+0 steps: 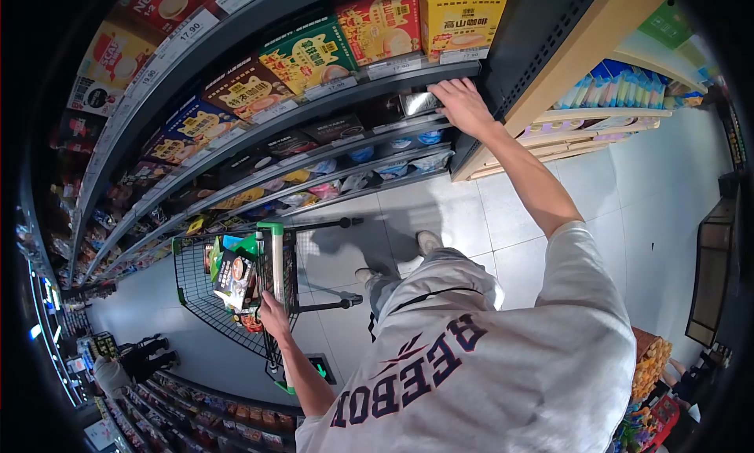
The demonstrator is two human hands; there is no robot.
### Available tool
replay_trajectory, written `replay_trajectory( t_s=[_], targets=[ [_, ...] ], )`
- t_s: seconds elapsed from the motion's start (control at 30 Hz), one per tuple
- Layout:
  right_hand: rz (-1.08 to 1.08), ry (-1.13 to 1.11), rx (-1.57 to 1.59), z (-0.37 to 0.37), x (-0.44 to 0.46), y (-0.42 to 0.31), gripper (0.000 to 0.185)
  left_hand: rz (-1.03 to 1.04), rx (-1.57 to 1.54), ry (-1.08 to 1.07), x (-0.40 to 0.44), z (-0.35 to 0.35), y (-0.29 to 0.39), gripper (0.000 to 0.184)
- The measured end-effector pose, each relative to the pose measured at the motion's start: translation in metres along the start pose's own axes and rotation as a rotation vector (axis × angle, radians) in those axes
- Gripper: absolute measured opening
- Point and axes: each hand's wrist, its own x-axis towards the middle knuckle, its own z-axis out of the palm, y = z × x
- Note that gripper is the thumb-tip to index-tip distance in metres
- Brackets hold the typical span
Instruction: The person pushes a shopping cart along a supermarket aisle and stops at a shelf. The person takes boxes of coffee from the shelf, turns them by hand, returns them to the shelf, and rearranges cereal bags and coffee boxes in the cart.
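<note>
Reaching into the shelf [393, 128], we had the right hand [465, 107] at a silver-fronted box [421, 103] below the yellow carton [462, 21]; fingers part-curled, grip unreadable. Left hand [273, 315] was closed round the cart handle [273, 272]. Our read: reach-in step; any pull needed a firm pinch and overhead clearance.

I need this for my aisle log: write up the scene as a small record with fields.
left hand: grip on the cart handle
right hand: at a shelf edge, beside a shiny pack
cart basket: black wire, holding packages
shelf above: yellow box, red box, green box
floor: pale tiles
background: another person
</note>
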Motion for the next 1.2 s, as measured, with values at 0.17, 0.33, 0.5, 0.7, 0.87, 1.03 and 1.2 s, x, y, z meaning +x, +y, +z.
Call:
replay_trajectory(
  t_s=[0.17,0.33,0.5,0.7,0.87,1.03,1.2],
  targets=[
    [0.037,-0.127,-0.129,0.034,0.011,0.016,0.044,0.031,0.218,0.151,-0.008,0.019,0.000,0.076],
    [0.084,-0.151,-0.184,0.049,0.013,0.027,0.048,0.030,0.193,0.146,-0.018,0.016,0.007,0.073],
    [0.126,-0.137,-0.177,0.062,0.014,0.044,0.051,0.019,0.203,0.135,-0.021,0.016,0.008,0.073],
    [0.108,-0.110,-0.184,0.083,0.016,0.058,0.052,-0.003,0.215,0.105,-0.020,0.018,-0.001,0.074],
    [0.174,-0.124,-0.225,0.094,0.019,0.052,0.045,-0.016,0.210,0.117,-0.024,0.020,0.003,0.074],
    [0.068,-0.007,-0.275,0.097,0.019,0.011,0.048,-0.033,0.220,0.105,-0.027,0.022,0.008,0.074],
    [-0.034,0.036,-0.190,0.118,0.032,-0.023,0.047,-0.017,0.221,0.131,-0.029,0.027,0.012,0.074]
  ],
)
